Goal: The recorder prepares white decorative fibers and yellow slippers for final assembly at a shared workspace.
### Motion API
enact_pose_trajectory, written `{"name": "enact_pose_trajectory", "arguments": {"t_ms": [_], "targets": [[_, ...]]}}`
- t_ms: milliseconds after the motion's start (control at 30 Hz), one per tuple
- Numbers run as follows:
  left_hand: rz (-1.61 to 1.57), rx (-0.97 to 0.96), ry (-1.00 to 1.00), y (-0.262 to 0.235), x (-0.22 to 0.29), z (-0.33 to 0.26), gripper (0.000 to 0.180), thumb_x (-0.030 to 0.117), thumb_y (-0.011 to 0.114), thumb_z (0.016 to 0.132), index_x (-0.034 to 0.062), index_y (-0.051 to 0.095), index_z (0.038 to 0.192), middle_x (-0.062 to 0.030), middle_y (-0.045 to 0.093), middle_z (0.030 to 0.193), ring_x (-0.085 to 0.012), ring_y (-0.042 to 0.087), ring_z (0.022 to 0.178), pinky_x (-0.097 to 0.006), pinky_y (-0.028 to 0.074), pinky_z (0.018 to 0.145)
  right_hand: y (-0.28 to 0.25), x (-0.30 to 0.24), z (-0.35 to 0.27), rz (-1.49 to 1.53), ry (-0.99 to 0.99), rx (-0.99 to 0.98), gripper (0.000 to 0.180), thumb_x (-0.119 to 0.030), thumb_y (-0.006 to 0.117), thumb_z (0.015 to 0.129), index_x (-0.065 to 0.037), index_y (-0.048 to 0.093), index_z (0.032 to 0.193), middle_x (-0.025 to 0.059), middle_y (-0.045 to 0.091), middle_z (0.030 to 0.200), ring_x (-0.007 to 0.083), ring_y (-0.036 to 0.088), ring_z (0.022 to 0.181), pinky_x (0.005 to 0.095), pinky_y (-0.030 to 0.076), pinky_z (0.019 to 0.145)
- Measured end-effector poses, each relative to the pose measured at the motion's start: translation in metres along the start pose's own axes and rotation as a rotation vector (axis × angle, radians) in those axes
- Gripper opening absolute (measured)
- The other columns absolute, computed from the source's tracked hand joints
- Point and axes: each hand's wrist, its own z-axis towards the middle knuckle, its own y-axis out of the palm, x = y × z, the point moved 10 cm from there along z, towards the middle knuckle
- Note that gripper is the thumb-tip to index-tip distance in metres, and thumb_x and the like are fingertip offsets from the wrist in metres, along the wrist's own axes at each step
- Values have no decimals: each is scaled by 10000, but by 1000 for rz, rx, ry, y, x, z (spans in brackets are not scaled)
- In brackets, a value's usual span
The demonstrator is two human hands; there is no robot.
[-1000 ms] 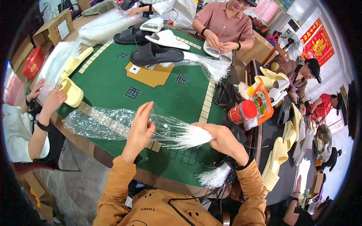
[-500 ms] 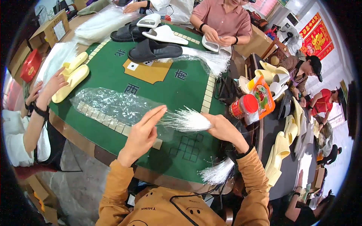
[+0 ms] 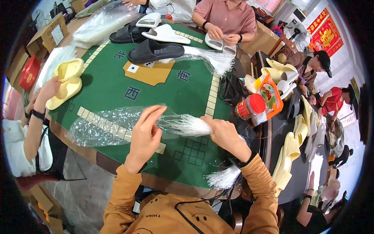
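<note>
My right hand (image 3: 229,139) is closed around a bundle of thin white plastic strands (image 3: 191,125). The strands fan out leftward, their tips close to my left fingers. My left hand (image 3: 145,136) is raised, its fingers close together at the mouth of a clear plastic bag (image 3: 105,125) and gripping its edge. The bag lies crumpled across the green table (image 3: 163,93), reaching left over a printed row of cream tiles. The strand tips appear to overlap the bag's mouth; how far in they are is hard to tell. Another white strand bundle (image 3: 224,178) lies near my right forearm.
Black slippers (image 3: 156,50) and white slippers (image 3: 165,34) sit at the far side. At left a person handles yellow slippers (image 3: 64,93); opposite, another holds white slippers (image 3: 220,43). A red-lidded jar (image 3: 251,107) stands right, beside a dark table with more slippers (image 3: 286,158).
The strand bundle in my right hand has shifted slightly left, its tips nearer my left fingers and the bag. The person at left has moved the yellow slippers a little. The whole view has shifted slightly.
</note>
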Motion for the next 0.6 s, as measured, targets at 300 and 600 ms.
{"name": "enact_pose_trajectory", "arguments": {"t_ms": [300,600], "targets": [[599,217,375,11,39,-8,462,-73,607,698,6,633,1153,-81,584,1214,-241,631,787,-330,526,679,2,2,-2,-69,-27,60,440,-26,553,795,-157,533,1215,165,669,825,358,666,753,488,528,630],[841,-26,246,70,1,-1,537,-26,589,736,-27,536,1270,-82,538,1261,-238,606,856,-338,520,734,-10,-17,-6,44,-29,15,389,-86,569,820,-151,543,1203,192,679,845,389,667,804,503,533,697]]}}
